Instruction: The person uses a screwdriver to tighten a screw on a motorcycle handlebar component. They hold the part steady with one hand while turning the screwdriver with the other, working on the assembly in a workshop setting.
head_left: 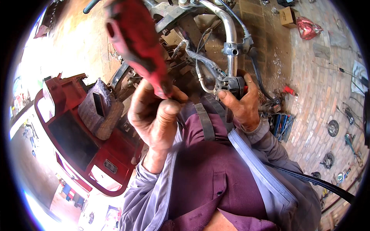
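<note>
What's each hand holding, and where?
Left hand: red tool, pinched at its narrow end. Right hand: black housing on handlebar, gripped from both sides.

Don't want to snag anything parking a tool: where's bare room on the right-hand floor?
Bare: brick floor between the red object and the upper disc-shaped part.
Crowded: farther down, with a lower disc-shaped part and green tool; tightest at the chrome handlebar, where wiring crowds the switch housing and right hand.

The handlebar (pixel 230 34) lies ahead, its switch housing (pixel 230 83) in the right hand (pixel 246 103), with a phone (pixel 98 104) on a cloth (pixel 88 111) atop bodywork (pixel 110 154) to the left and a bag (pixel 308 28) beside a box (pixel 286 18) to the right.
</note>
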`<state>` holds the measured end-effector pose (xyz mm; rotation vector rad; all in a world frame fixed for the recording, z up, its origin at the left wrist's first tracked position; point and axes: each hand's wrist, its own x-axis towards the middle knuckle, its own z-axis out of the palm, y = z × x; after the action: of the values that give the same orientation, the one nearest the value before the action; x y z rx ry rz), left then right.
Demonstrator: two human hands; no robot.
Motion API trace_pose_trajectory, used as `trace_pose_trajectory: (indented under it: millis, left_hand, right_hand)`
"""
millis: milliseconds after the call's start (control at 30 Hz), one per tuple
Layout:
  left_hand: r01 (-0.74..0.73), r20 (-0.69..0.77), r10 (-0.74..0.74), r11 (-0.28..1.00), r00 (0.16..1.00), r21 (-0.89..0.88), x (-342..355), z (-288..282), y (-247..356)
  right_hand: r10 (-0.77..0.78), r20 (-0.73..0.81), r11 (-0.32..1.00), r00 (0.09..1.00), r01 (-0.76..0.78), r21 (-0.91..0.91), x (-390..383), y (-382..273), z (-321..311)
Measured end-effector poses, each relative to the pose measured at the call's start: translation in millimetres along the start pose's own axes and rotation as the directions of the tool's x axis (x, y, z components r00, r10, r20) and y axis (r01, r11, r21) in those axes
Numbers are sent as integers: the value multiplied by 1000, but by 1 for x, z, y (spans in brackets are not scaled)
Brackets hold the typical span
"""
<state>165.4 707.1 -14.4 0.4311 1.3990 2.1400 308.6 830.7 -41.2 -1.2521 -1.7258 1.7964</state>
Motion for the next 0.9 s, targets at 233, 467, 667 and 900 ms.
trace_pose_trajectory:
  millis: [233,467,667,900]
  left_hand:
    - [19,-109,-42,978,993,-209,11,-16,0]
    - [21,-245,-81,971,966,-237,8,-23,-11]
    - [-5,-211,-73,938,975,-347,3,-19,-24]
    - [10,-180,-74,944,981,-330,-1,-18,-28]
  right_hand:
    - [14,22,1000,1000,-14,18,1,-2,2]
    - [108,35,990,994,-110,89,-1,14,-5]
    - [110,47,988,993,-114,105,0,12,-7]
    - [98,73,987,993,-106,122,1,14,-9]
